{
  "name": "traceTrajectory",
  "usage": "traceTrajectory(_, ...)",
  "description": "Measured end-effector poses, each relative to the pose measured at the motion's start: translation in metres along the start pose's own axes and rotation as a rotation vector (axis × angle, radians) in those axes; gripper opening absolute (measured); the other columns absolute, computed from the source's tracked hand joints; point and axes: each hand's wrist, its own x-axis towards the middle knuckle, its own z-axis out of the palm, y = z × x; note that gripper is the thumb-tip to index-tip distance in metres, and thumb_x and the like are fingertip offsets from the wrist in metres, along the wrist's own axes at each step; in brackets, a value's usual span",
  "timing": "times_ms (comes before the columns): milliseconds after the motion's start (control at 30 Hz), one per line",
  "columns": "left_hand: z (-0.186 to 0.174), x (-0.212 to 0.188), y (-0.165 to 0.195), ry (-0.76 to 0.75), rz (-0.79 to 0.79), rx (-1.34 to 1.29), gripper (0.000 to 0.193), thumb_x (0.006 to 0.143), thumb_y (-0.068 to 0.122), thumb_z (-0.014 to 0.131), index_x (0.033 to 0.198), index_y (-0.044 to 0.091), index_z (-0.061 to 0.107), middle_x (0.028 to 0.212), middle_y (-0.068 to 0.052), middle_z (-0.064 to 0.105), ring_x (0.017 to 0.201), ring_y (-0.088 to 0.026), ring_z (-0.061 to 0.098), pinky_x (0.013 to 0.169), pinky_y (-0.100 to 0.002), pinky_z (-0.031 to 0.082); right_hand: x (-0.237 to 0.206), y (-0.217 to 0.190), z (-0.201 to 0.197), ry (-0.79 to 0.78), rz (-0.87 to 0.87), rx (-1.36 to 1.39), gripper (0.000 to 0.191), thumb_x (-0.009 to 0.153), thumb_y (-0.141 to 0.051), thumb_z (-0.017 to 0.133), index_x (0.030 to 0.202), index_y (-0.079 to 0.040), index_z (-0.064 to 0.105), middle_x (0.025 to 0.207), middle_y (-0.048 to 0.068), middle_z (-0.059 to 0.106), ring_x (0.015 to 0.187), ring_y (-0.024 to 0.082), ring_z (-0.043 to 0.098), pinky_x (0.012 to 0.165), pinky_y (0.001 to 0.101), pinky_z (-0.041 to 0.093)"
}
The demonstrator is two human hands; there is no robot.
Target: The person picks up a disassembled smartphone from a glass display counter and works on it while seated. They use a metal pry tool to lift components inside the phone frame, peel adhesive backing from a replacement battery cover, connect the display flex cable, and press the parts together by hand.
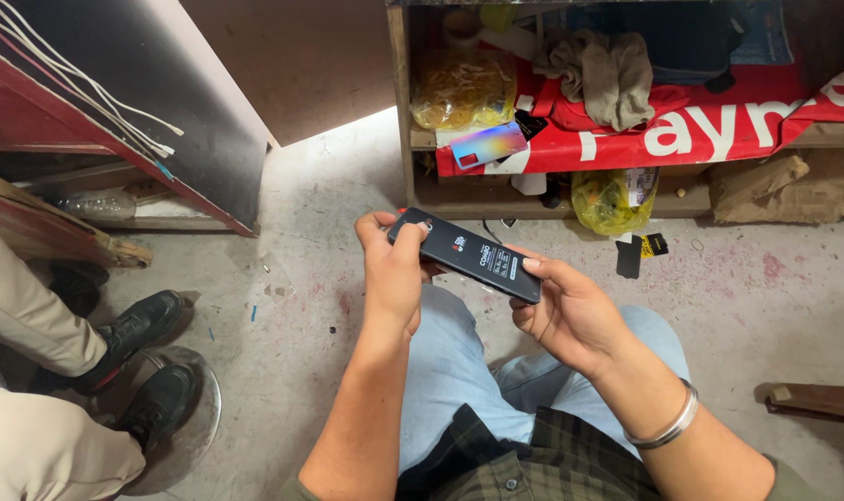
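A red banner (719, 125) drapes the wooden shelf (401, 111), yellow bags beneath. Above the knees, the left hand (391, 269) and right hand (570, 311) each clamp curled fingers around one end of a dark, probably phone-like slab (468, 255).

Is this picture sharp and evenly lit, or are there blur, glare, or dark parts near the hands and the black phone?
Head view: the black phone, left hand and right hand are sharp, in soft, even light without hard shadows; a mild sheen lies on the phone's back; the shelf interior at the top is darker; the wide lens bends the edges slightly.
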Motion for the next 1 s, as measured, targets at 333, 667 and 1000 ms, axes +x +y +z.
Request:
traceTrajectory(333, 0.001, 0.002, 0.005, -0.074, -0.081, 0.045, 0.032, 0.091, 0.018, 0.044, 0.118, 0.009, 0.029, 0.101, -0.020, 0.059, 0.071, -0.030, 0.070, 0.058, -0.043, 0.063, 0.008, 0.001, -0.011, 0.015, 0.021, -0.003, 0.039, 0.094, -0.013, 0.065, 0.131, 0.002, 0.062, 0.098, 0.003, 0.068, 0.073, 0.008, 0.062, 0.067, 0.0225, 0.053)
traceTrajectory(667, -0.011, 0.007, -0.002, -0.186, -0.192, -0.171, 0.027, 0.093, 0.026, 0.037, 0.116, 0.013, 0.034, 0.102, -0.024, 0.063, 0.079, -0.039, 0.068, 0.065, -0.052, 0.060, 0.009, -0.011, -0.021, 0.023, 0.010, -0.028, 0.041, 0.094, -0.012, 0.065, 0.132, 0.003, 0.063, 0.097, 0.004, 0.070, 0.073, 0.009, 0.063, 0.067, 0.0227, 0.054)
traceTrajectory(1000, -0.010, 0.004, 0.007, -0.265, -0.227, -0.255, 0.026, 0.093, 0.023, 0.043, 0.116, 0.014, 0.036, 0.109, -0.021, 0.062, 0.091, -0.039, 0.068, 0.075, -0.054, 0.062, 0.007, -0.022, -0.013, 0.005, -0.002, -0.036, 0.043, 0.094, -0.011, 0.064, 0.134, 0.005, 0.061, 0.100, 0.005, 0.070, 0.073, 0.008, 0.062, 0.068, 0.0216, 0.053)
